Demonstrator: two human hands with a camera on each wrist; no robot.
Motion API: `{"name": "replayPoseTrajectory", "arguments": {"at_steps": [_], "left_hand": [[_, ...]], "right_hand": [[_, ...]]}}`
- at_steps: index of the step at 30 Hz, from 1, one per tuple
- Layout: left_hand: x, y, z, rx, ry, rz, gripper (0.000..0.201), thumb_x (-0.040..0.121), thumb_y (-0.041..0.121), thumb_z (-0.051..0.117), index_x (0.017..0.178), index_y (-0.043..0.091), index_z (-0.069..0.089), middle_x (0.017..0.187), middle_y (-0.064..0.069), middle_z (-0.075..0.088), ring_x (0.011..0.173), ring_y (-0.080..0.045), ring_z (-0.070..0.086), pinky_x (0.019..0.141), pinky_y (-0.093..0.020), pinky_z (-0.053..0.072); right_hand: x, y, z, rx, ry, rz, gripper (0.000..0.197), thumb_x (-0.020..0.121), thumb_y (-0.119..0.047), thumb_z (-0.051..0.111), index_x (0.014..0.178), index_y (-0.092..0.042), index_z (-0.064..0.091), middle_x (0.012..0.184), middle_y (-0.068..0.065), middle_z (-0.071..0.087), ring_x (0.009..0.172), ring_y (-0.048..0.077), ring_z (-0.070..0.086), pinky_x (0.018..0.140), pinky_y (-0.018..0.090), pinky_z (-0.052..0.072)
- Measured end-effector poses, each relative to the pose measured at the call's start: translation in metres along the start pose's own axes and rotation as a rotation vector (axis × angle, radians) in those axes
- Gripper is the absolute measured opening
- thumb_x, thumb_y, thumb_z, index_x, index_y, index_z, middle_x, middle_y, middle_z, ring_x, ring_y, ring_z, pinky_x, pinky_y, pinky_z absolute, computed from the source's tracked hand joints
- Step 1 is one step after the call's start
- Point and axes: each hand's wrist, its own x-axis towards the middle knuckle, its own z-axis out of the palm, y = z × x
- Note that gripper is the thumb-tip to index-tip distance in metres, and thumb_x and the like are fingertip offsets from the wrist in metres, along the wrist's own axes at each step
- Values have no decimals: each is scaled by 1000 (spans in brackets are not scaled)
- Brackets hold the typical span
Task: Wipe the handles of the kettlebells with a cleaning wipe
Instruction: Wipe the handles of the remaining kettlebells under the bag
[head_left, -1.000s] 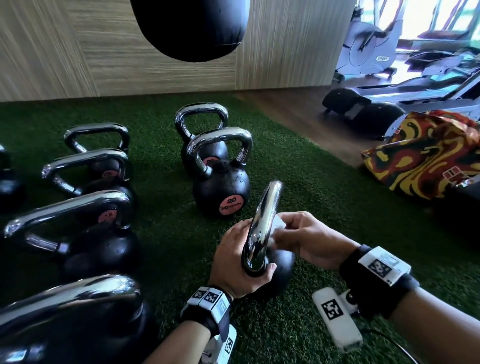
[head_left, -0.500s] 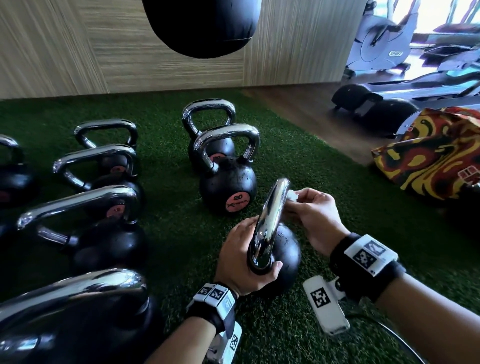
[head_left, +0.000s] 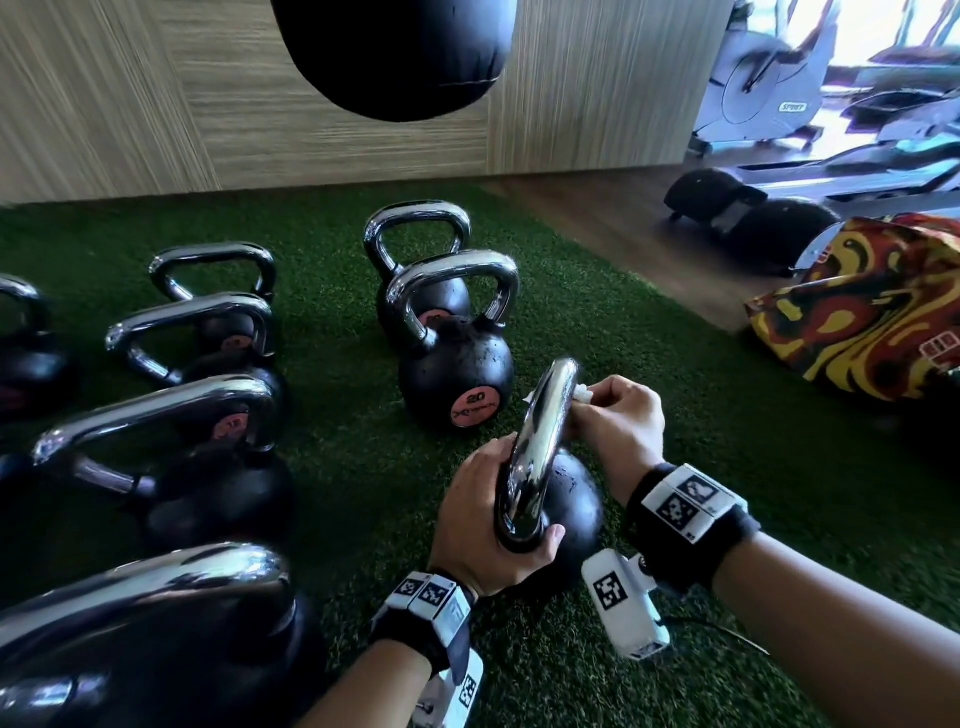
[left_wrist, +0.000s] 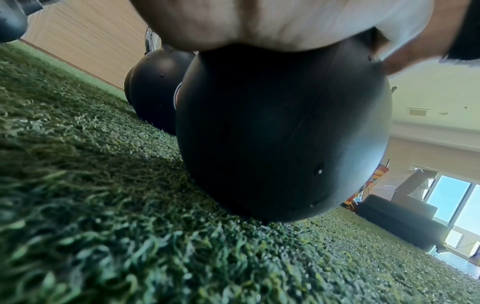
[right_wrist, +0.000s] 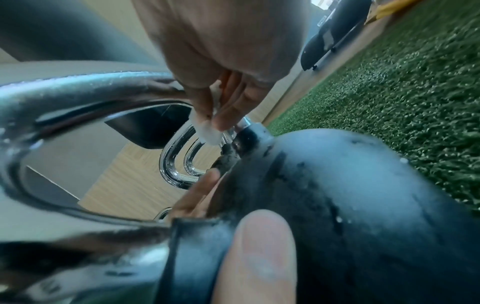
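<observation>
Near kettlebell (head_left: 566, 509) sits on turf (head_left: 337, 457) at 6 o'clock, handle (head_left: 540, 441) edge-on to the head camera. Left hand (head_left: 488, 525) curls round the handle's near leg, steadying it. Right hand (head_left: 613, 426) pinches a white wipe (head_left: 582, 395) against the handle's far upper part; fingers bent, thumb side hidden. In the right-wrist view the wipe (right_wrist: 207, 131) shows between fingertips (right_wrist: 221, 119) at the far leg.

Progress, judged: one handle under way, top and far side being covered; near leg under the left hand likely undone. Other kettlebells: "20" bell (head_left: 457, 374) at 12 o'clock, one behind it, a row at 9 o'clock (head_left: 218, 467). Whether any are already wiped cannot be told.
</observation>
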Motion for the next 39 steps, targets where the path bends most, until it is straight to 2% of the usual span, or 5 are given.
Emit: {"name": "replayPoseTrajectory", "arguments": {"at_steps": [12,18,28,32,39], "left_hand": [[-3,-1,-3,-66,-73,-156,85,63,41,88,132,22,44,127,3,60,117,-16,62,98,-44,53],[-1,27,-45,-288,-350,-291,121,66,40,94,158,45,14,158,15,39,146,-4,38,122,-40,33],[30,99,-49,289,-67,-142,79,68,25,76,145,22,56,128,6,69,126,-9,60,110,-15,41],[38,104,-51,281,-87,-204,78,61,18,73,138,27,63,102,3,77,102,-12,71,92,-19,52],[71,92,-82,305,-370,-234,90,56,18,76,141,42,57,134,11,68,125,1,59,102,-7,42]], "right_hand": [[0,13,13,-391,27,-81,19,81,-21,68,72,-4,67,61,-1,61,57,14,54,45,14,36],[12,13,-27,-341,-366,107,24,76,-17,86,84,-7,66,71,11,72,52,18,66,58,38,62],[44,-45,-23,-727,-590,-684,49,65,-21,59,111,-21,78,98,3,73,85,17,66,84,30,55],[51,-53,-22,-897,-634,-750,45,66,-5,70,108,-19,78,92,6,74,84,25,69,82,41,58],[53,-60,-53,-969,-651,-757,30,79,-17,72,109,-20,79,88,3,75,82,20,68,79,35,57]]}}
